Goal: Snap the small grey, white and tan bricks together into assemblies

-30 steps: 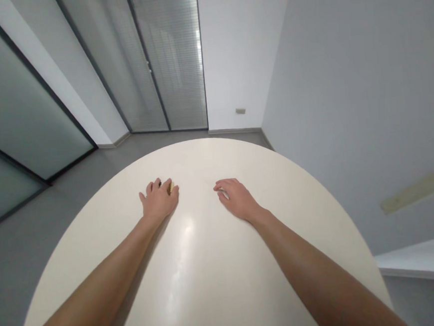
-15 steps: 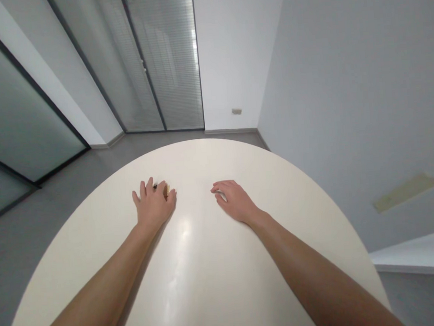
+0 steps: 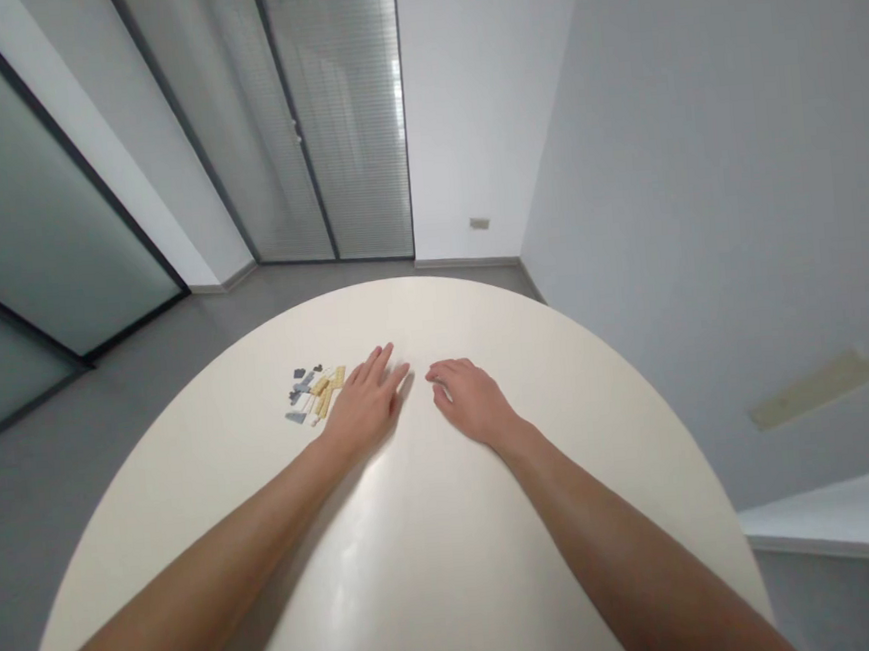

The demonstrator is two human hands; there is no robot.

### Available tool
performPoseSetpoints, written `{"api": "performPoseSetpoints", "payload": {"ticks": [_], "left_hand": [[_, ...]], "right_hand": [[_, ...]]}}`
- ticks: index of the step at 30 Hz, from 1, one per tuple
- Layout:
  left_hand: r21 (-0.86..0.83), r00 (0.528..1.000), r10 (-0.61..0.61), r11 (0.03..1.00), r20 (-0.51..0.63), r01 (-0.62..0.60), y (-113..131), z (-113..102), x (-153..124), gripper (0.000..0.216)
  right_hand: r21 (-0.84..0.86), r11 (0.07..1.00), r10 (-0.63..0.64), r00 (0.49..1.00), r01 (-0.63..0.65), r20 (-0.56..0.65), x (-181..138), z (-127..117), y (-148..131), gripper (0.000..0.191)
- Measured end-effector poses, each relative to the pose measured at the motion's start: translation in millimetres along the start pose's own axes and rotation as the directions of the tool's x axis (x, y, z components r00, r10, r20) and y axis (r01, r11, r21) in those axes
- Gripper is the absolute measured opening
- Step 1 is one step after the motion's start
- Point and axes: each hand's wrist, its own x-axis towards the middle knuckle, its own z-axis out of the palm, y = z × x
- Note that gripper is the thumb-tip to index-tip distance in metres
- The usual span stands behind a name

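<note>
Inward from the far-left edge of the round white table (image 3: 453, 565) lie small grey pieces (image 3: 303, 385) and yellow pieces (image 3: 322, 404), loosely clustered. Just right of them, the left hand (image 3: 361, 403) is palm down, fingers outstretched, seemingly grasping nothing, though its underside is hidden. Apart from it, the right hand (image 3: 476, 399) curls loosely around no visible thing. The step seems one of hands set beside the pieces; lifting one would call for a leftward reach and fine pinch.

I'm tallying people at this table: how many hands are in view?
2. The left hand is just right of the small yellow and gray pieces on the white table; the right hand is farther right, fingers slightly curled. None seems hidden.
</note>
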Motion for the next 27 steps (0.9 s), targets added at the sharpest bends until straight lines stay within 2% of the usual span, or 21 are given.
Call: {"api": "performPoseSetpoints", "payload": {"ticks": [3,7,9,12,17,27], "left_hand": [[-0.023,0.998,0.019,1.0,0.066,-0.017,11,8,11,0.038],[-0.161,0.979,-0.2,0.968,-0.021,0.195,26,17,22,0.033],[-0.223,0.97,-0.244,0.946,-0.018,0.235,29,19,23,0.033],[-0.242,0.968,-0.247,0.937,0.046,0.25,30,19,22,0.039],[-0.198,0.965,-0.222,0.949,0.137,0.246,34,16,21,0.046],[-0.174,0.97,-0.202,0.959,0.134,0.224,40,11,21,0.045]], "right_hand": [[-0.086,0.995,0.044,0.999,-0.044,-0.005,0,-1,-3,0.027],[-0.114,0.985,0.128,0.992,-0.13,-0.018,-3,-1,-1,0.041],[-0.106,0.984,0.149,0.988,-0.145,0.032,-4,-1,-1,0.052],[-0.1,0.983,0.165,0.979,-0.153,0.121,-6,-1,0,0.057],[-0.118,0.979,0.181,0.97,-0.163,0.16,-7,-3,0,0.057],[-0.119,0.981,0.168,0.977,-0.152,0.131,-11,-2,3,0.055]]}}
